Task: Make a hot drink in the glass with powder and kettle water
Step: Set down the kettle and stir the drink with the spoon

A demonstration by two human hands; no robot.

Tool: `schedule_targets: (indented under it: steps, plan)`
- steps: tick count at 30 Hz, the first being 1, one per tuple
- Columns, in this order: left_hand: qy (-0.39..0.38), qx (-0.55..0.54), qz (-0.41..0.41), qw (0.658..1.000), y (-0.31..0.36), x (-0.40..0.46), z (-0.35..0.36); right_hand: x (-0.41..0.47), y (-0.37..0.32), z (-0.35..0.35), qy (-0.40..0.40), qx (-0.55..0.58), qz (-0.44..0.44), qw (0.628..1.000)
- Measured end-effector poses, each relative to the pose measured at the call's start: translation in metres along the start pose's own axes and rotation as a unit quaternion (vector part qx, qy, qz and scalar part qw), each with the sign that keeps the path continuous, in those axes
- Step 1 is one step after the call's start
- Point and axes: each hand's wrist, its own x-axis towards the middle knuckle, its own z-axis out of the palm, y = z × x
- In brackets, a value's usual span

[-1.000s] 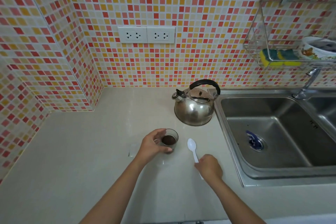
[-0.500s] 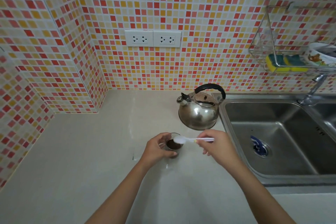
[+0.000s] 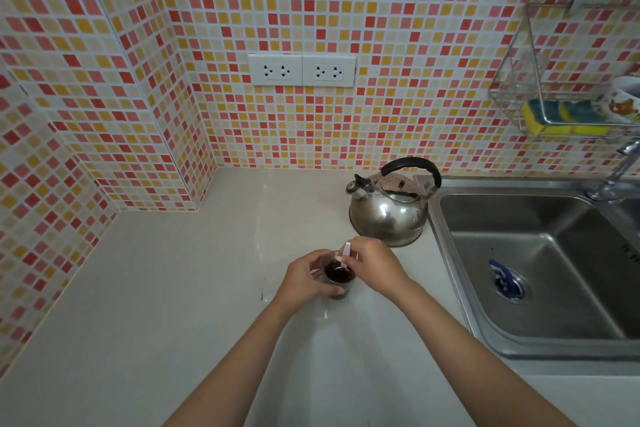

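Left hand (image 3: 304, 279) wraps the glass (image 3: 338, 282); right hand (image 3: 372, 262) pinches the white spoon (image 3: 344, 255).
The spoon stands nearly upright, bowl down in dark powder, handle tipped toward the kettle (image 3: 389, 210), just behind the glass.

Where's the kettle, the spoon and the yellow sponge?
kettle (image 3: 388, 215): head view, on its shiny round body.
spoon (image 3: 346, 249): head view, on the white handle sticking up above the glass.
yellow sponge (image 3: 531, 118): head view, on its left end in the wire rack.
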Motion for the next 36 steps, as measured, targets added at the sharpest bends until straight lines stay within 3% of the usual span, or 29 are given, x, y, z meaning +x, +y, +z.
schedule_targets:
  steps: [4,11,16,21,26,36]
  plan:
    - [-0.003,0.002,0.000,1.000,-0.001,0.000,0.000,-0.004,0.008,0.008,-0.024,0.031,0.019,0.999]
    - [-0.005,0.017,0.001,1.000,0.002,0.001,0.000,-0.002,0.009,0.011,0.048,0.026,0.017,0.998]
    - [-0.008,0.030,0.007,1.000,-0.001,0.002,0.000,-0.002,0.005,0.013,0.016,0.103,0.028,0.994]
    - [-0.009,0.041,0.004,0.999,0.002,0.003,-0.001,0.004,0.006,0.005,0.030,0.055,0.027,0.998]
    - [-0.018,0.061,0.009,0.998,0.002,0.003,-0.002,0.001,-0.001,0.011,0.001,0.087,0.015,0.996]
    - [-0.019,0.070,0.011,0.997,0.004,0.002,-0.002,0.000,0.002,0.011,0.015,0.112,0.021,0.993]
